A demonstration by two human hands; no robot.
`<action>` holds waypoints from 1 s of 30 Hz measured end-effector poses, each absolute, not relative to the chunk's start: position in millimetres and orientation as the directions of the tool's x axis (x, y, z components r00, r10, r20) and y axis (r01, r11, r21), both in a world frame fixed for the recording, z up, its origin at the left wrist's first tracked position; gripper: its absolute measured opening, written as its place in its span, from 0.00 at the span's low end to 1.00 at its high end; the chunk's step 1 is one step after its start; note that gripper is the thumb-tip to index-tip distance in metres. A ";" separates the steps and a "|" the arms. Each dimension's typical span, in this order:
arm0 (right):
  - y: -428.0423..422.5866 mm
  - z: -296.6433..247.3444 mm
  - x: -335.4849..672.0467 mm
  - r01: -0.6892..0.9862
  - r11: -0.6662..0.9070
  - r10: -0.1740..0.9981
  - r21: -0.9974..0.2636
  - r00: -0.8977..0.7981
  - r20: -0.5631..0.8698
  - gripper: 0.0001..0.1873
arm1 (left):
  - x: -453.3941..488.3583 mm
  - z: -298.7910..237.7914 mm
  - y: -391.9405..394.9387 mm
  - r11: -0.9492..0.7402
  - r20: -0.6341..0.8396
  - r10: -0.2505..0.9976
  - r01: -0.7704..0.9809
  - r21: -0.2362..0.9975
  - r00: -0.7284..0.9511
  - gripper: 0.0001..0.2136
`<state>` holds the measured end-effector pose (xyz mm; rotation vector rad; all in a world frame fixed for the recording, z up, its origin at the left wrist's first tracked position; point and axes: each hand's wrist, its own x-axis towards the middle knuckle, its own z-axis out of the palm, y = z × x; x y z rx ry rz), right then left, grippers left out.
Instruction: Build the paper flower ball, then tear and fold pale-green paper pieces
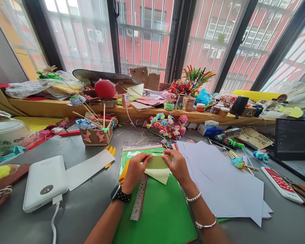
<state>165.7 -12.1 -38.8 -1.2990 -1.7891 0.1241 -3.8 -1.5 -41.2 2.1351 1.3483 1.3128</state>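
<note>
The left hand [135,168] has its grip pinching the left end of a pale yellow paper [156,163]; the right hand [178,166] pinches the right end. The paper is over the far part of a green board [165,213], where a ruler [139,200] lies nearer. White sheets [228,186] lie to the right on the tabletop [91,206].

A paper piece [156,162] sits over a mat [165,213] bearing a ruler [139,201], with a power bank [45,179] left, paper stack [226,184] right.
</note>
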 end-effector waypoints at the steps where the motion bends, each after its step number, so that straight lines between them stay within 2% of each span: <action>1: -12.4 -39.2 163.6 0.704 0.484 0.795 -0.520 -0.105 0.597 0.07 | -3.1 -41.0 -2.5 -0.529 0.537 0.827 0.552 0.645 0.165 0.09; 3: -12.6 -40.1 160.9 0.697 0.527 0.781 -0.486 -0.171 0.601 0.06 | -2.3 -40.7 -4.2 -0.548 0.537 0.820 0.539 0.639 0.197 0.09; 5: -12.1 -41.0 161.0 0.708 0.521 0.779 -0.477 -0.167 0.604 0.06 | -2.6 -41.0 -4.6 -0.549 0.537 0.820 0.539 0.638 0.199 0.09; 8: -9.7 -42.0 166.5 0.724 0.491 0.782 -0.485 -0.120 0.612 0.07 | -4.9 -42.9 -1.9 -0.509 0.532 0.837 0.534 0.675 0.126 0.09; 11: -7.3 -42.6 173.3 0.739 0.451 0.782 -0.500 -0.058 0.620 0.08 | -7.4 -44.9 1.8 -0.474 0.512 0.859 0.421 0.773 0.027 0.09; 14: -7.7 -42.3 173.8 0.733 0.458 0.779 -0.504 -0.059 0.624 0.08 | -7.0 -44.0 1.7 -0.509 0.569 0.822 0.418 0.752 -0.024 0.09; 17: -11.0 -41.0 167.4 0.702 0.523 0.769 -0.483 -0.145 0.622 0.06 | -4.1 -41.0 -2.4 -0.597 0.640 0.761 0.493 0.632 0.102 0.11; 19: -12.9 -40.4 163.3 0.687 0.563 0.755 -0.460 -0.202 0.624 0.06 | -2.3 -39.4 -5.1 -0.620 0.606 0.764 0.514 0.593 0.222 0.08; 21: -13.1 -40.4 162.4 0.692 0.569 0.749 -0.445 -0.213 0.628 0.06 | -1.7 -38.7 -6.3 -0.601 0.565 0.783 0.549 0.581 0.260 0.06; 26: -8.7 -40.5 174.0 0.743 0.459 0.763 -0.488 -0.049 0.644 0.08 | -4.5 -39.7 -4.4 -0.546 0.574 0.800 0.607 0.578 0.173 0.08; 30: -8.9 -38.8 177.1 0.748 0.396 0.751 -0.532 0.069 0.656 0.11 | -6.0 -40.9 -4.7 -0.546 0.581 0.797 0.609 0.575 0.165 0.08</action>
